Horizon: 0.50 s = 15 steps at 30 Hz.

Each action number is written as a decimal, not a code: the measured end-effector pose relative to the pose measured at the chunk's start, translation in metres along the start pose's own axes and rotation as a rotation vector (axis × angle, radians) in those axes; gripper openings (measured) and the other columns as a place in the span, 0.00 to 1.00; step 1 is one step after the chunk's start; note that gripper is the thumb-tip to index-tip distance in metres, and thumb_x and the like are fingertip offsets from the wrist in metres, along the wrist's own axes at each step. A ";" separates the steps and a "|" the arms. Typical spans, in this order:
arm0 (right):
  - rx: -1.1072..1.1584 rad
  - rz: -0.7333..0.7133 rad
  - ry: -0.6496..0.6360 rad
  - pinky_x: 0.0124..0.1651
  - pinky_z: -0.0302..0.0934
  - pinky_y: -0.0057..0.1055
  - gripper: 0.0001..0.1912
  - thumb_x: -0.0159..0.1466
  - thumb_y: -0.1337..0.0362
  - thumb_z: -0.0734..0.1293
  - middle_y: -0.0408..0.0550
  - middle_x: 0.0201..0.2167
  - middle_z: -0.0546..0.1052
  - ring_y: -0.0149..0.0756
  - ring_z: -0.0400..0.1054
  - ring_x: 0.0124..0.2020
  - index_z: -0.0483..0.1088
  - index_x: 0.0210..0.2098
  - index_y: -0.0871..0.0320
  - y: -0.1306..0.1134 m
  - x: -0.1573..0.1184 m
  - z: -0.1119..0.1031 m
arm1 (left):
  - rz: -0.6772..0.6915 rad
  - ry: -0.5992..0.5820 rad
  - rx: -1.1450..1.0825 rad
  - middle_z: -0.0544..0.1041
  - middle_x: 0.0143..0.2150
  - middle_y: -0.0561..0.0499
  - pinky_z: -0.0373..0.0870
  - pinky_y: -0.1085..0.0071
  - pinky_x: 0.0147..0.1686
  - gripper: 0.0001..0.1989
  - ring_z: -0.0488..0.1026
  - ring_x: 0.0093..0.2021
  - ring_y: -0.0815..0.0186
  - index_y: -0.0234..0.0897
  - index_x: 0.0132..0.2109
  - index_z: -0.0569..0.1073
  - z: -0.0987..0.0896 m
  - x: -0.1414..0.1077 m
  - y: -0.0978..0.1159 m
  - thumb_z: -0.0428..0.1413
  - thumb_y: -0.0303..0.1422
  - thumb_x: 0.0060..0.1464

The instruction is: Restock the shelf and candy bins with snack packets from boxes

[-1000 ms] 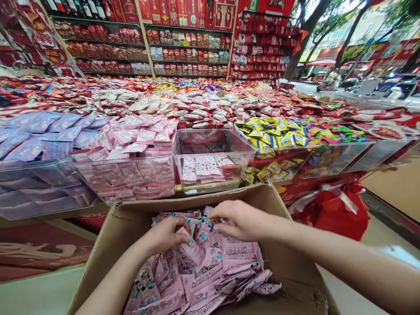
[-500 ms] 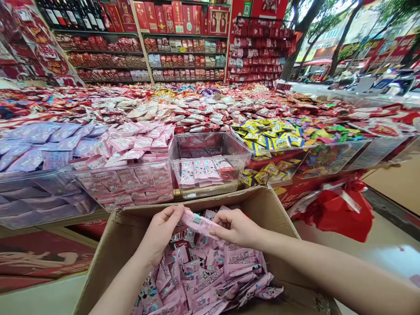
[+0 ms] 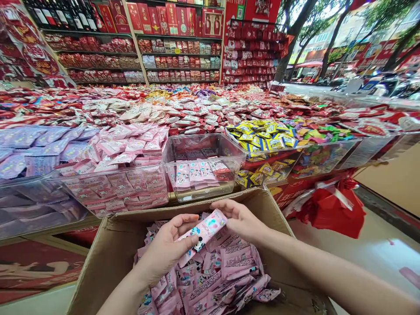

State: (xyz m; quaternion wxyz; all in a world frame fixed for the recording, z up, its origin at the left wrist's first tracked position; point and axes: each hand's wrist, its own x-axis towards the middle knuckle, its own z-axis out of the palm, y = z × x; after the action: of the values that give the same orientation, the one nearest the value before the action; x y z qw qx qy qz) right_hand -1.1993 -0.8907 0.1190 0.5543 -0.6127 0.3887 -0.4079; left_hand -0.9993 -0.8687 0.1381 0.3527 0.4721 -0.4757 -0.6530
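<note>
My left hand is closed on a pink candy packet with cartoon print, its thumb pressed across the lower front. The packet is tilted, its upper end toward the right. Beside that end is my right hand, fingers stretched out and apart; part of it sits behind the packet, and whether it touches cannot be made out. Below both hands, a cardboard box holds a loose heap of similar pink packets.
Past the box stands a clear plastic bin with a row of pink packets. Pink packets fill the bin to its left; yellow packets fill the one to its right. A red bag hangs at the right.
The packet has turned to show its printed front and tilt up to the right. My right hand has gone from pinching its end to spread fingers; my left thumb now lies over it.
</note>
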 end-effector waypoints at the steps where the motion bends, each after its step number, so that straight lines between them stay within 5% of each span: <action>1: 0.139 0.084 0.001 0.45 0.60 0.34 0.18 0.50 0.71 0.63 0.50 0.41 0.72 0.34 0.67 0.42 0.63 0.42 0.58 -0.002 0.002 -0.001 | 0.009 0.008 0.011 0.73 0.47 0.44 0.63 0.66 0.49 0.24 0.67 0.49 0.60 0.35 0.44 0.66 0.001 0.000 0.000 0.62 0.33 0.37; 7: 0.374 0.224 0.077 0.30 0.59 0.23 0.17 0.45 0.65 0.72 0.42 0.23 0.74 0.25 0.67 0.24 0.65 0.32 0.62 -0.011 0.005 -0.004 | -0.039 0.008 -0.052 0.76 0.43 0.45 0.66 0.65 0.46 0.26 0.71 0.43 0.62 0.35 0.48 0.64 0.007 -0.001 0.001 0.60 0.36 0.40; 15: 0.216 0.086 0.103 0.32 0.61 0.28 0.18 0.48 0.59 0.71 0.44 0.26 0.74 0.30 0.68 0.27 0.65 0.34 0.61 -0.009 0.008 -0.009 | -0.089 -0.118 0.014 0.74 0.46 0.47 0.65 0.68 0.47 0.26 0.70 0.45 0.63 0.36 0.51 0.66 0.009 -0.005 0.002 0.58 0.38 0.43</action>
State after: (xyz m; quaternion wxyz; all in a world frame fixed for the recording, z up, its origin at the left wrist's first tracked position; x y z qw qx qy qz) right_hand -1.2045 -0.9008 0.1293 0.6133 -0.5104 0.3965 -0.4541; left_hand -1.0066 -0.8620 0.1420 0.2915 0.4558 -0.4789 -0.6914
